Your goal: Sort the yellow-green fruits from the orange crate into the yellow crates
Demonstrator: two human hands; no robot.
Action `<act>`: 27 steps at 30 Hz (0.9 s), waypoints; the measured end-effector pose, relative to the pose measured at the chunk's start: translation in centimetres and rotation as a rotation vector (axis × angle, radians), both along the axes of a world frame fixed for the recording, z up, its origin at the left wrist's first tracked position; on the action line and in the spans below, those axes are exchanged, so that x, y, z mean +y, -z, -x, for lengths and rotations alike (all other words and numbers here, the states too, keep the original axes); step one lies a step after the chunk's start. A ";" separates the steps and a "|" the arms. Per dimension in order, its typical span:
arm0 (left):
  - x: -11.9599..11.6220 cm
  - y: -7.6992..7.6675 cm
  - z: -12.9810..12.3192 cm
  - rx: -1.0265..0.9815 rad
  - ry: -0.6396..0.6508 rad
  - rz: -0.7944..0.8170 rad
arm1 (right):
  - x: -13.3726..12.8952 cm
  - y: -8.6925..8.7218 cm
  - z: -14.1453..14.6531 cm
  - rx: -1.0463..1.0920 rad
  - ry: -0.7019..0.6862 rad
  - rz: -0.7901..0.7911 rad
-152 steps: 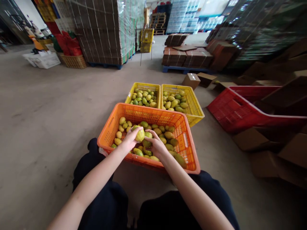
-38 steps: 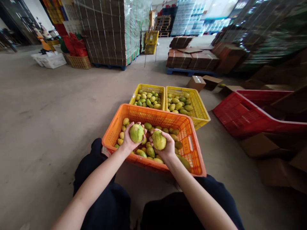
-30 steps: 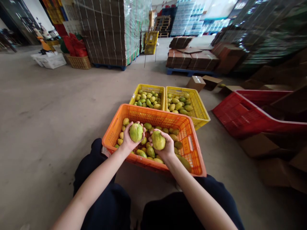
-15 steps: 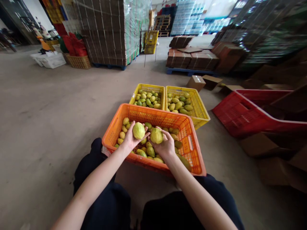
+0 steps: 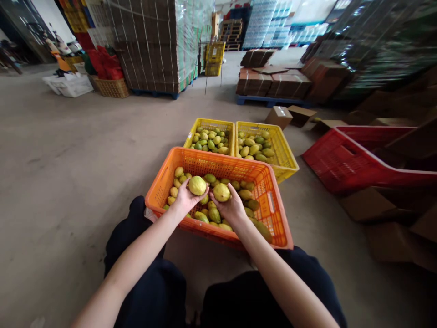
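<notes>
My left hand (image 5: 186, 198) is wrapped round a yellow-green papaya (image 5: 197, 185), its rounded end turned up toward me. Close beside it, a second papaya (image 5: 221, 192) sits in the grip of my right hand (image 5: 233, 207), with fingers and thumb on its sides. Both hands are held over the orange crate (image 5: 218, 159), which stands in front of my knees. Inside that crate lie several more papayas (image 5: 214, 215), green to yellow; my hands and forearms hide part of them.
Two yellow crates, one on the left (image 5: 210, 122) and one on the right (image 5: 283, 157), hold more papayas just beyond the orange one. A red crate (image 5: 324, 159) and cardboard boxes (image 5: 279, 117) are at the right. Wrapped stacks of cartons (image 5: 146, 45) stand farther back.
Both papayas have been turned slightly in my hands. My right fingers have shifted round their fruit, and my left fingers have drawn in closer.
</notes>
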State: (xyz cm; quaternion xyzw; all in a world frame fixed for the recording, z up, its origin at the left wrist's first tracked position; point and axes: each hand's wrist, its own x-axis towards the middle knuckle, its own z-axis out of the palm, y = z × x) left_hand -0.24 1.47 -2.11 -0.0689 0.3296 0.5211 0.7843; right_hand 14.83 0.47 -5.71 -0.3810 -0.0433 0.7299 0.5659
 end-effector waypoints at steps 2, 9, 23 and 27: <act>0.0 -0.1 0.0 0.000 -0.005 0.001 | 0.0 -0.3 0.1 -0.012 0.009 0.007; -0.1 0.1 0.1 0.011 -0.042 0.000 | -0.5 -2.1 0.7 0.027 -0.017 0.083; -0.1 0.7 0.3 0.031 -0.042 -0.020 | -0.9 -3.2 1.0 -0.061 0.003 0.097; -0.2 0.5 0.3 0.043 -0.075 -0.010 | -1.0 -3.2 1.1 -0.093 -0.024 0.091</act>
